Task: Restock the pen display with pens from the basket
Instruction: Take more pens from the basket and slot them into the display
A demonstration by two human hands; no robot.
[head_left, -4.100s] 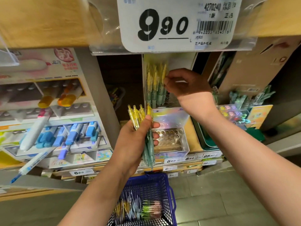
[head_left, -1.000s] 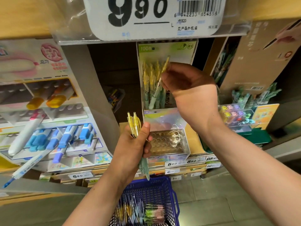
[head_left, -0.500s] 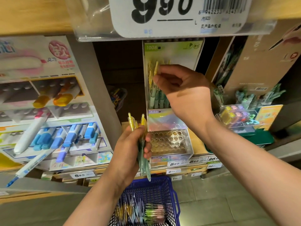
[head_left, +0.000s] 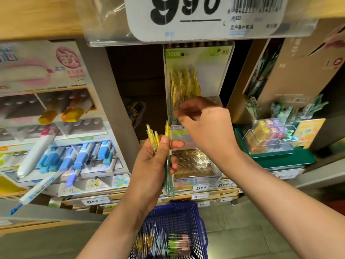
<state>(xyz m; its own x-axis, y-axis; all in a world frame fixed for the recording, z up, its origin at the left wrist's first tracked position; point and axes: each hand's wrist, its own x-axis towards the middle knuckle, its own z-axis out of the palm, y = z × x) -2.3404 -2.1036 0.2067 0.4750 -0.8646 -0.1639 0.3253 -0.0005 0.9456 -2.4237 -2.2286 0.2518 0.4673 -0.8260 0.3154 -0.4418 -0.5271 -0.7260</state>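
Observation:
The pen display (head_left: 198, 58) is a clear box with a green backing card, set back on the shelf. Several yellow-topped pens (head_left: 183, 83) stand in it. My left hand (head_left: 151, 165) grips a few yellow and green pens (head_left: 169, 172) upright in front of the shelf. Just above their tops, below the display's pens, my right hand (head_left: 205, 126) hovers with curled fingers, and I see no pen in it. The blue basket (head_left: 188, 212) sits low between my arms with several mixed pens (head_left: 168, 243) inside.
A clear tray with round holes (head_left: 195, 163) stands below the display. Blue and orange marker displays (head_left: 61, 156) fill the left shelf. A green tray with small clear boxes (head_left: 270, 139) and a cardboard box (head_left: 298, 71) stand right. A price tag (head_left: 201, 15) overhangs.
My right hand left a pen in the display and came down toward my left hand. The left hand's bundle has shrunk over the last seconds.

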